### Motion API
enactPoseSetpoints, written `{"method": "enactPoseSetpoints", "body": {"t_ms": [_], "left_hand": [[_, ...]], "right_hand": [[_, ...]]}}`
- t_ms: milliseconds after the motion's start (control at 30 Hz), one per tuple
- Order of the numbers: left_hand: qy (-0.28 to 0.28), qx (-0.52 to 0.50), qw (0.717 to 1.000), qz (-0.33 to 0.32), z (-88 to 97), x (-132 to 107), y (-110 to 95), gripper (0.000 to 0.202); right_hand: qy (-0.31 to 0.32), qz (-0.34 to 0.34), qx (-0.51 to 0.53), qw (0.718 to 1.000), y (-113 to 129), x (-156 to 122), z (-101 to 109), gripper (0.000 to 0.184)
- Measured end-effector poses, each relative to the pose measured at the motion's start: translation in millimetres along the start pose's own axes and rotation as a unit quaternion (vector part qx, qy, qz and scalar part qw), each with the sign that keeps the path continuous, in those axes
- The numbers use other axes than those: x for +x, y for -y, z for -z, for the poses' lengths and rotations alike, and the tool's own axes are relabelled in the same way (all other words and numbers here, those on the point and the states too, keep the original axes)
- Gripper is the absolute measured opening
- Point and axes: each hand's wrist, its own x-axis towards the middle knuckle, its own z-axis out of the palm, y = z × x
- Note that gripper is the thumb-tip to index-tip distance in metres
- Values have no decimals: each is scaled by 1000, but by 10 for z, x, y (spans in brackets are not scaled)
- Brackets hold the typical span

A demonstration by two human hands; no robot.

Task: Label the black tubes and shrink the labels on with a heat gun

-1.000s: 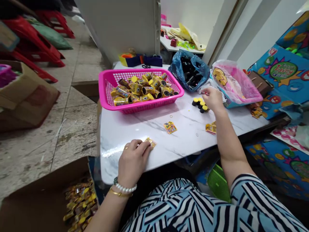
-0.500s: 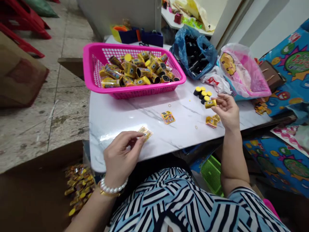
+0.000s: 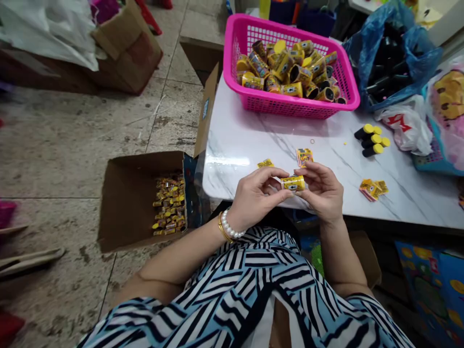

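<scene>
White plastic sheeting [image 3: 54, 31] beside brown carton [image 3: 136, 55], stained floor tiles [image 3: 72, 164], blue printed box [image 3: 431, 285]

Print [image 3: 292, 186] on yellow tube [image 3: 294, 181] too small; blue basket [image 3: 440, 163] cropped (right edge)

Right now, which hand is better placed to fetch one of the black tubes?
Likely the right hand: the black tubes are on its side of the table, and the left hand is farther off. Both hold the yellow tube, so the right would first have to let go.
</scene>
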Motion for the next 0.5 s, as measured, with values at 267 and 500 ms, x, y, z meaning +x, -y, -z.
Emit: {"method": "enactPoseSetpoints", "body": {"t_ms": [267,500], "left_hand": [[-99,106,986,-83,410,-238,129,27],[-169,96,981,-26,817,-490,138,41]], "right_hand": [[-48,5,-240,969,22,51,-88,39],[-181,106,-515,831,-139,93,118,18]]}}
